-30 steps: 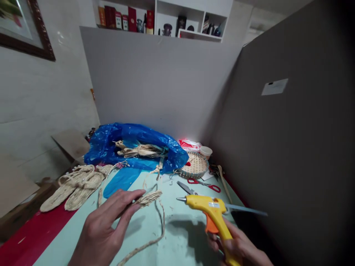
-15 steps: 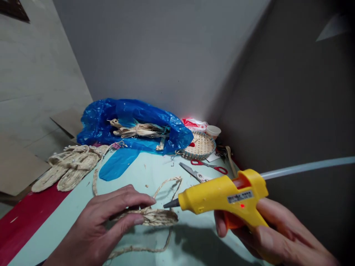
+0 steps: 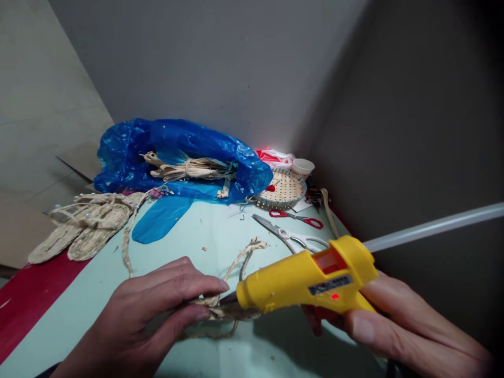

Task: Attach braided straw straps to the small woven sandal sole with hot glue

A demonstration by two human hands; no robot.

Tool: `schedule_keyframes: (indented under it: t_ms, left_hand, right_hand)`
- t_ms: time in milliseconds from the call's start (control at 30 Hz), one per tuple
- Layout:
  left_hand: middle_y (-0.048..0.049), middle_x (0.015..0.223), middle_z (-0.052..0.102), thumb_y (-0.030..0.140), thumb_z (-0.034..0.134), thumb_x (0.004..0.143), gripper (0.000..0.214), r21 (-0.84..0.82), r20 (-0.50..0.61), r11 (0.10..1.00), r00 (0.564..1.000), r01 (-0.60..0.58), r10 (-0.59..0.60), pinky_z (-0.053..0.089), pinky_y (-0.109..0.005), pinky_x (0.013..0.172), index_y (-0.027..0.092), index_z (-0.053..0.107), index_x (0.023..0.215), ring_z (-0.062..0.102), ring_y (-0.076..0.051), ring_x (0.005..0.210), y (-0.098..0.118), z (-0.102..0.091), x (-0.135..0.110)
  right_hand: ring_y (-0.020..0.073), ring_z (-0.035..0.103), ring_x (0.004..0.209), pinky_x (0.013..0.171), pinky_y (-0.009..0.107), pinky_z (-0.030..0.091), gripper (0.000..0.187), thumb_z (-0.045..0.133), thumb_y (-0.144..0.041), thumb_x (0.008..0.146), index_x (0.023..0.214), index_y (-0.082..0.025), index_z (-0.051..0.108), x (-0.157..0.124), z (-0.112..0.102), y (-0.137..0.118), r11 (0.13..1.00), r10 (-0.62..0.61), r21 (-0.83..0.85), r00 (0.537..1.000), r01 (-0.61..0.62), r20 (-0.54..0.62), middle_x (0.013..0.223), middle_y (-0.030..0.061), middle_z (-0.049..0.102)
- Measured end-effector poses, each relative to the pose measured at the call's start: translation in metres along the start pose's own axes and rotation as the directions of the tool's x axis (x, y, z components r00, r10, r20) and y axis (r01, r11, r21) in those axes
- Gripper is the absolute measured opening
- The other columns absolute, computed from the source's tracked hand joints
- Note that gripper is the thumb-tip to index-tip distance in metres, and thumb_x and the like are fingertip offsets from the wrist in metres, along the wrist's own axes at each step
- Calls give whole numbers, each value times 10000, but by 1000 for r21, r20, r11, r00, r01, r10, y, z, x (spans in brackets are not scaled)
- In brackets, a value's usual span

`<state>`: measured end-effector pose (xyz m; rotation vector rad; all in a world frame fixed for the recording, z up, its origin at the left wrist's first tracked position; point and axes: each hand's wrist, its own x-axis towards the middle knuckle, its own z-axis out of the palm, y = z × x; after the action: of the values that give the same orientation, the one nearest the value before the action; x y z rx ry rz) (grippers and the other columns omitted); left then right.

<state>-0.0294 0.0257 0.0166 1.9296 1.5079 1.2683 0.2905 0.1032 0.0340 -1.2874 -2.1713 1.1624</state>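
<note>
My left hand (image 3: 157, 310) pinches a flat coil of braided straw cord (image 3: 226, 311) between thumb and fingers, low over the table. A loose loop of the same braid (image 3: 242, 257) rises behind the coil. In my right hand (image 3: 394, 315) is a yellow hot glue gun (image 3: 299, 281), gripped by its handle with a red light lit on its side. A clear glue stick (image 3: 429, 228) sticks out of its back. The dark nozzle points left and reaches the coil beside my left fingertips; whether it touches is hard to tell. The gun's body covers part of the coil.
A blue plastic bag (image 3: 185, 139) with a straw bundle (image 3: 192, 169) lies at the back. Woven straw sandals (image 3: 90, 226) rest at the left. White-handled scissors (image 3: 283, 234), red-handled scissors (image 3: 297, 218), a woven basket (image 3: 285, 189) and a cup (image 3: 303, 167) stand beyond the gun.
The glue gun has moved left, bringing its nozzle from just off the coil's edge to the coil by my left fingertips. My left hand keeps its pinch. The view has shifted slightly.
</note>
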Motion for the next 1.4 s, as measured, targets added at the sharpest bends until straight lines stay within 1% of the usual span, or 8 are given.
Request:
schedule_keyframes:
  t_ms: [133,300,433,667,833,1100,1233,1400]
  left_hand:
    - [54,761,781,246,697,836,234,-2,24,1000,999,-28,28,559,-172,606,389,801,989,713,-126,652,0,2,0]
    - [56,778,792,247,691,858,220,12,16,997,997,-76,76,557,-139,634,376,785,1009,725,-111,667,-2,0,2]
    - [79,813,798,208,719,835,300,37,122,989,983,-146,140,557,-116,642,382,764,1075,740,-96,678,-3,-4,6]
    - [31,781,787,349,728,841,178,-15,-18,998,998,67,-67,547,-167,619,418,813,981,711,-142,647,1,7,-5]
    - [92,810,791,403,700,861,202,32,-31,998,998,57,-56,510,-114,616,495,773,1025,706,-102,617,-2,9,-6]
    - [134,855,812,405,703,845,211,124,-43,987,994,105,-100,510,-81,647,491,754,1030,746,-87,647,-2,5,-7]
    - [174,863,811,347,736,812,313,164,50,986,998,21,-30,496,-43,637,526,719,1069,754,-66,647,-5,0,-5]
    - [178,864,793,399,700,836,237,126,-19,985,993,114,-112,475,-32,649,531,727,1031,734,-46,642,-2,4,-7]
  right_hand:
    - [362,725,917,859,490,638,321,546,-634,871,925,-452,804,3,2,-6,999,-41,-10,999,41,-1,973,62,767]
    - [338,733,881,774,449,666,298,562,-609,893,1059,-494,780,8,1,-12,996,-87,-33,996,87,18,983,41,776]
    - [299,734,823,726,385,673,255,560,-582,916,1029,-517,778,10,-1,-19,986,-165,-35,986,166,35,933,22,784]
    - [287,721,752,693,363,669,316,580,-641,887,901,-433,818,12,-3,-27,991,-128,-45,992,129,22,838,36,772]
    - [255,706,766,718,322,652,280,574,-579,930,909,-422,805,16,-3,-29,983,-175,-38,983,177,53,855,16,762]
    - [234,691,743,691,293,624,279,557,-570,946,883,-422,785,15,-4,-30,980,-183,-64,981,187,63,812,-9,757]
    - [232,698,768,656,291,609,255,547,-535,969,937,-430,777,12,-5,-27,972,-214,-86,975,219,59,865,-8,754]
    - [215,703,752,666,269,595,249,564,-530,966,929,-404,775,14,-4,-26,972,-208,-104,977,212,54,828,-14,748]
